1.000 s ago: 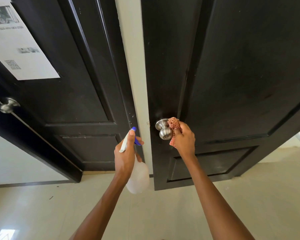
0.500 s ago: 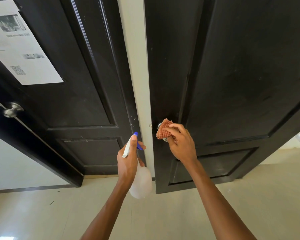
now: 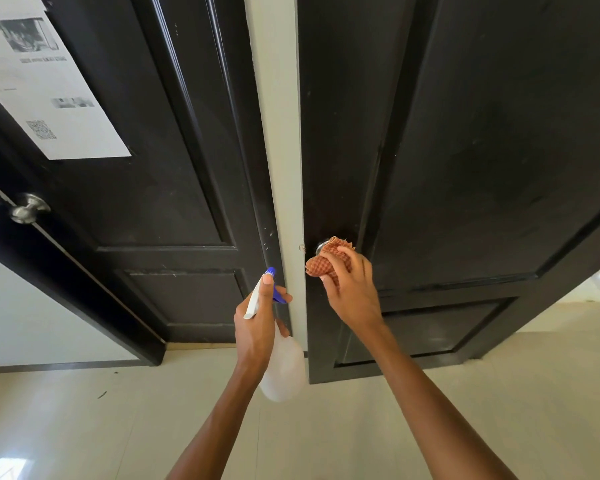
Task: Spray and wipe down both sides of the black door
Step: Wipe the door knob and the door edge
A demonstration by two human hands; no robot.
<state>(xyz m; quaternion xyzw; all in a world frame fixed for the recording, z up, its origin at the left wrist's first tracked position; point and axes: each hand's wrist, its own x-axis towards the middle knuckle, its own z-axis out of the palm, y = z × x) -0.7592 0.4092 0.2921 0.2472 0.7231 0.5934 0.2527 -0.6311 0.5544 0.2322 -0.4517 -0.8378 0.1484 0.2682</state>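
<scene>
The right hand [image 3: 352, 291] grips an orange checked cloth [image 3: 323, 263] wrapped over the silver knob [image 3: 321, 246] at the left edge of the black door [image 3: 482, 150], while the left hand [image 3: 255, 323] holds a translucent spray bottle [image 3: 284, 367] by its neck, just beside the pale wall strip [image 3: 278, 116].

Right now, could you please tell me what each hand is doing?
Left hand: grips the spray bottle.
Right hand: holds the checked cloth over the door knob.
</scene>
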